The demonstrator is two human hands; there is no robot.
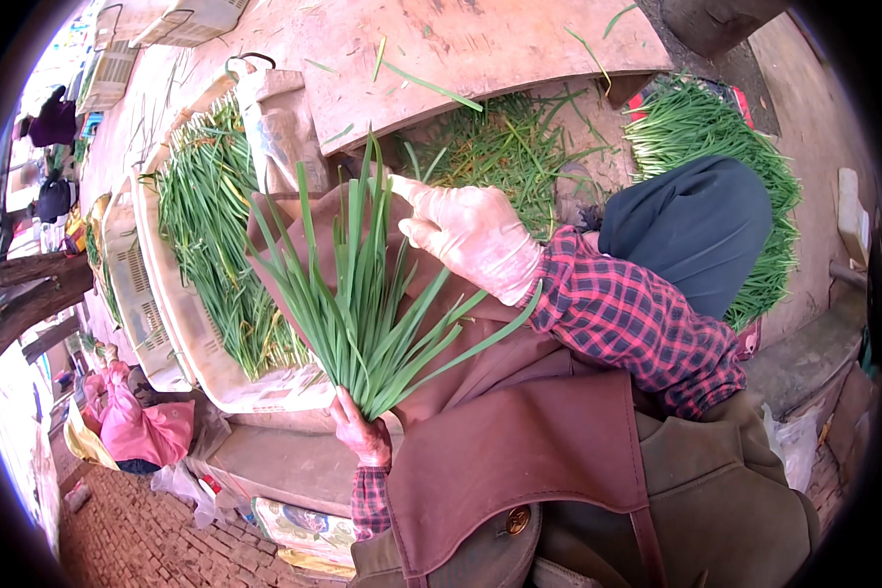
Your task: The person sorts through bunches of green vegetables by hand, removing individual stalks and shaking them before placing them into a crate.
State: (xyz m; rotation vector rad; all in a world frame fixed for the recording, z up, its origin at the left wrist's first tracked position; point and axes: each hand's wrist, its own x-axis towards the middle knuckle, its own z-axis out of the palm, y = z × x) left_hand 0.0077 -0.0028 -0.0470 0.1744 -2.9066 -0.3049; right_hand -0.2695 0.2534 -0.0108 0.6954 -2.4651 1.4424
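My left hand [362, 432] is closed round the lower end of a bunch of garlic chives [358, 318], whose long flat green leaves fan upward and outward over my lap. My right hand [475, 237], in a thin pale glove, is beside the upper leaves on their right. Its index finger and thumb are apart, with the index fingertip close to the leaf edges and nothing visible between them; the other fingers are mostly hidden. A brown apron [519, 431] covers my front and lap beneath the bunch.
A pale plastic crate [211, 377] full of chives [211, 216] stands to the left. Ahead is a low wooden board [519, 49], with loose leaf trimmings [505, 147] below its edge. More chives [696, 127] lie in a pile at right. A person in pink [152, 421] is at far left.
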